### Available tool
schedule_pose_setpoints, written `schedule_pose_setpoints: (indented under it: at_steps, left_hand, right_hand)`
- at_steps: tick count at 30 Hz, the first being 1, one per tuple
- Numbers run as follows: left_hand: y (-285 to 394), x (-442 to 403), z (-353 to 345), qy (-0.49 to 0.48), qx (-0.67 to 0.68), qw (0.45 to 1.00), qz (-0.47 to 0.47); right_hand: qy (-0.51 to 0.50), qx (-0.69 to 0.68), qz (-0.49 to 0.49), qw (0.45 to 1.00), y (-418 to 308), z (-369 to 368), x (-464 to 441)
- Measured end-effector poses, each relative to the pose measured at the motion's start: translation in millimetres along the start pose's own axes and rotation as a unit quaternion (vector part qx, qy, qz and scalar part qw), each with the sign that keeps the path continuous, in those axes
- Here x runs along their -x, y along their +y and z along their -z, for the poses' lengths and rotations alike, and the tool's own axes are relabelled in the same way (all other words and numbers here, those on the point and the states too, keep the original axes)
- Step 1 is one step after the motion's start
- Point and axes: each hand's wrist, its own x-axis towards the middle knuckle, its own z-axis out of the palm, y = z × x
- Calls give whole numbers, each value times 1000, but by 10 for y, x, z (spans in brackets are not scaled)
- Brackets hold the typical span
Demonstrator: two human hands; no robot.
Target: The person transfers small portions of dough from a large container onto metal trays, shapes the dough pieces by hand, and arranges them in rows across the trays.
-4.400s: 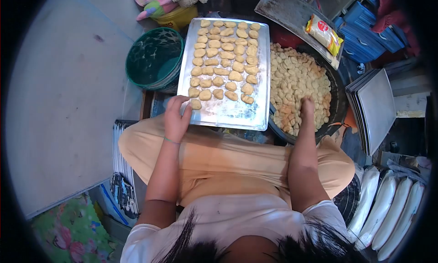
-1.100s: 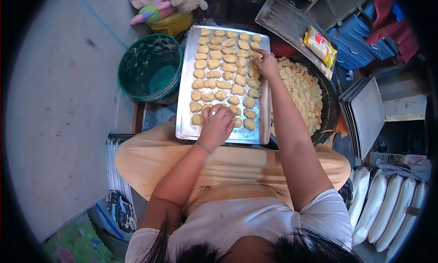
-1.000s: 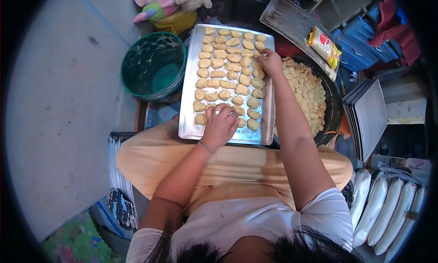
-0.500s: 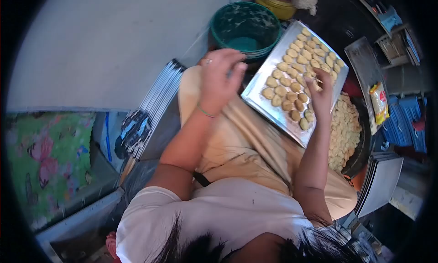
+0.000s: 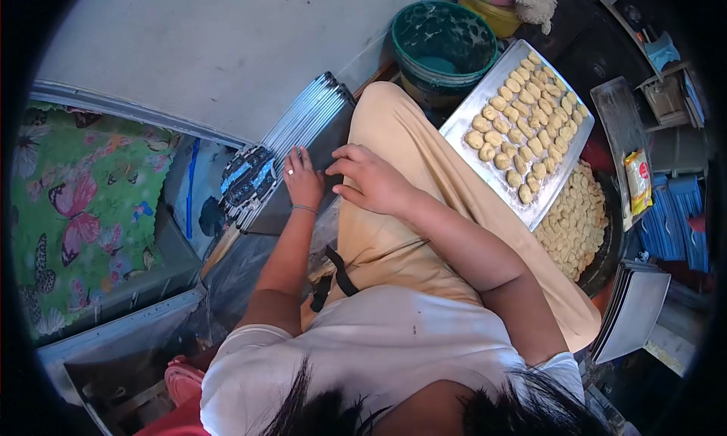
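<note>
1 green butterfly-print cloth (image 5: 76, 232), far left. 1 dark bundle with blue patches (image 5: 250, 175), at the lower end of 1 stack of metal trays (image 5: 307, 122), edges showing. 1 left hand (image 5: 304, 185), ringed, fingers extended over the stack's side; firm contact cannot be told. 1 right hand (image 5: 367, 180), just beside it, fingers loosely parted, holding nothing. 1 green bucket (image 5: 444, 42), beyond the knee. 1 silver tray (image 5: 533, 210), bearing rows of dough pieces (image 5: 500, 125), right of the bucket. 1 dark basin (image 5: 615, 209), filled with more pieces.
</note>
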Motion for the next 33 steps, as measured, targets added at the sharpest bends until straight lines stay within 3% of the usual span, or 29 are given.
schedule_pose_setpoints:
  at_steps: [5,8,11,13,14,15,17,21,23,25,27,30,31,33]
  left_hand:
    - [-25,23,-41,-64,16,998,2]
    - [-5,-6,8,-7,81,996,29]
    - [155,-266,352,-73,55,992,84]
    - [97,-297,285,-168,122,975,83]
    - [31,-354,206,-214,156,961,76]
    - [-125,-193,-211,-190,141,971,-31]
    - [-117,-150,-159,-202,166,963,-58]
    - [-123,-379,901,-217,261,937,83]
    - [131,-584,1803,-218,408,877,126]
    - [326,-697,2311,-134,477,867,55]
    - [579,-869,2713,-102,457,883,40]
    - [1080,-1102,2950,-65,359,928,-83]
    - [1285,-1166,2997,-33,298,942,-152]
    - [1757,-1247,3086,4,244,940,-239]
  right_hand:
    - [3,70,-2,998,42,-44,33]
    - [-9,113,21,993,40,-59,62]
    - [-20,107,22,994,19,-38,65]
    - [-37,99,18,994,26,-42,62]
    - [-41,99,15,994,37,-34,44]
    - [-47,93,16,994,60,-40,43]
    - [-49,86,13,995,106,-53,63]
    - [-58,-47,-11,997,115,117,64]
    - [-75,-56,-51,994,89,129,-3]
    - [-65,-89,-68,992,-1,113,-41]
    - [-28,-140,-67,988,-187,119,-22]
    - [-24,-247,-72,966,-447,304,-3]
    - [64,-239,-62,967,-529,308,37]
    - [79,-242,-62,965,-539,499,65]
